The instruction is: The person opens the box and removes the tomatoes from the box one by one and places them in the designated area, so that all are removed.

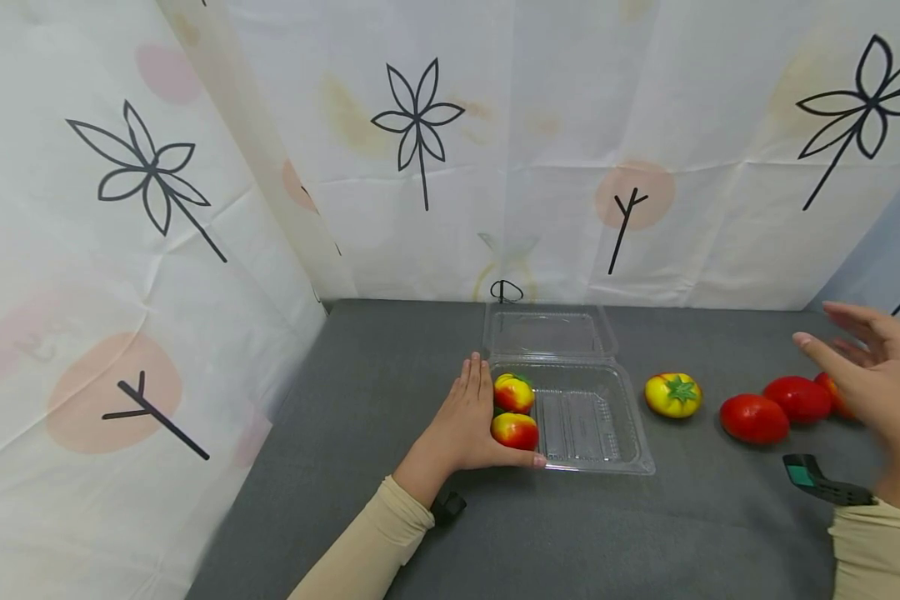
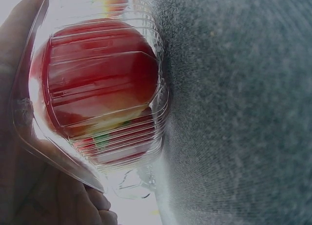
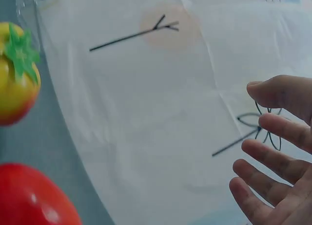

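A clear plastic clamshell box [image 1: 587, 417] lies with its lid [image 1: 546, 333] folded back behind it. Two red-and-yellow toy fruits, a rear one [image 1: 513, 393] and a front one [image 1: 515, 432], sit along the box's left side. My left hand [image 1: 461, 425] rests against that side with straight fingers, its thumb along the front rim; through the box wall in the left wrist view a red fruit [image 2: 102, 79] shows. My right hand [image 1: 881, 371] is raised at the right, fingers spread and holding nothing. Near it lie two red tomato-like fruits, one [image 1: 754, 418] left of the other [image 1: 798, 399].
Between the box and the red fruits stands a yellow-and-red toy fruit [image 1: 673, 395] with a green leafy top. Another red fruit [image 1: 834, 395] is partly hidden by my right hand. Patterned white cloth [image 1: 495, 150] hangs behind the grey table [image 1: 390, 358].
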Tool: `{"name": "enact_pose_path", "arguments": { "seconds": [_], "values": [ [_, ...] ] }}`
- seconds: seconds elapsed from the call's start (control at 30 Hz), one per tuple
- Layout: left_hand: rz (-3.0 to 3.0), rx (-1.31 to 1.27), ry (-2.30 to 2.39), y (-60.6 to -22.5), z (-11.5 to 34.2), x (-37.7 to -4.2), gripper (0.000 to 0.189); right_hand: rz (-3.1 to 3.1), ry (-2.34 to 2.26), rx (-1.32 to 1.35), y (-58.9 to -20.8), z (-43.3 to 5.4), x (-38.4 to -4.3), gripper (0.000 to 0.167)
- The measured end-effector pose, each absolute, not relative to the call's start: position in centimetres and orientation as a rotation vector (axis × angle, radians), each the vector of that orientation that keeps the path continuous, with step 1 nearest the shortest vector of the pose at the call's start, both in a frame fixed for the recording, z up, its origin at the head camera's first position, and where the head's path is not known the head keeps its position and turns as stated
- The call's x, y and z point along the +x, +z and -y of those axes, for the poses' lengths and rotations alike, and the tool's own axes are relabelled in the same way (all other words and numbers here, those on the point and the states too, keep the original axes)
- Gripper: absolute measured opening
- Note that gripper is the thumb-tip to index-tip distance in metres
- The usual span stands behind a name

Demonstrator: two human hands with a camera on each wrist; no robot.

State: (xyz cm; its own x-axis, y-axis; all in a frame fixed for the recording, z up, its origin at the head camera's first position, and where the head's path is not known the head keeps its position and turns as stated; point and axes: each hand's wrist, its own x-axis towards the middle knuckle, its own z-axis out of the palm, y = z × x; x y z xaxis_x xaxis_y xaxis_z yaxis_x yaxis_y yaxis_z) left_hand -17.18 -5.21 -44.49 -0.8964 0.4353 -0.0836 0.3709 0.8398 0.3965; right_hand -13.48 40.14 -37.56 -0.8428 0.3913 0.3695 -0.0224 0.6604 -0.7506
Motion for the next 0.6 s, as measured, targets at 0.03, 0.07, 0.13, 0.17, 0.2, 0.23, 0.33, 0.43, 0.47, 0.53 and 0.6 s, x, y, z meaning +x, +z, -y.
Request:
{"name": "enact_pose_path", "arguments": {
  "seconds": [0.03, 0.07, 0.13, 0.17, 0.2, 0.23, 0.33, 0.43, 0.47, 0.53, 0.6],
  "values": [
    [-2.847, 0.629, 0.563, -44.5, 5.2, -17.2, 0.148, 2.378, 1.071, -0.263, -37.5, -39.7, -13.5, 0.06],
    [-2.847, 0.629, 0.562, -44.5, 5.2, -17.2, 0.148, 2.39, 1.06, -0.237, -37.4, -39.3, -13.5, 0.06],
    [-2.846, 0.627, 0.562, -44.4, 5.2, -17.1, 0.147, 2.406, 1.055, -0.188, -37.2, -38.5, -13.6, 0.06],
    [-2.846, 0.628, 0.564, -44.3, 5.2, -17.1, 0.147, 2.407, 1.063, -0.157, -37.1, -38.1, -13.7, 0.06],
    [-2.845, 0.627, 0.564, -44.3, 5.2, -17.0, 0.147, 2.407, 1.07, -0.127, -37.0, -37.7, -13.7, 0.059],
    [-2.846, 0.628, 0.565, -44.2, 5.2, -17.0, 0.147, 2.406, 1.082, -0.096, -36.9, -37.4, -13.8, 0.059],
    [-2.847, 0.626, 0.564, -44.2, 5.2, -17.0, 0.146, 2.397, 1.134, 0.015, -36.7, -36.4, -14.0, 0.056],
    [-2.848, 0.625, 0.564, -44.2, 5.2, -17.0, 0.147, 2.4, 1.203, 0.115, -36.5, -35.5, -14.3, 0.054],
    [-2.847, 0.624, 0.564, -44.2, 5.2, -17.0, 0.147, 2.405, 1.217, 0.142, -36.5, -35.1, -14.3, 0.054],
    [-2.847, 0.623, 0.566, -44.3, 5.2, -17.0, 0.147, 2.412, 1.24, 0.198, -36.5, -34.3, -14.5, 0.053],
    [-2.849, 0.623, 0.569, -44.4, 5.2, -17.1, 0.147, 2.422, 1.234, 0.255, -36.6, -33.3, -14.7, 0.053]
  ]
}}
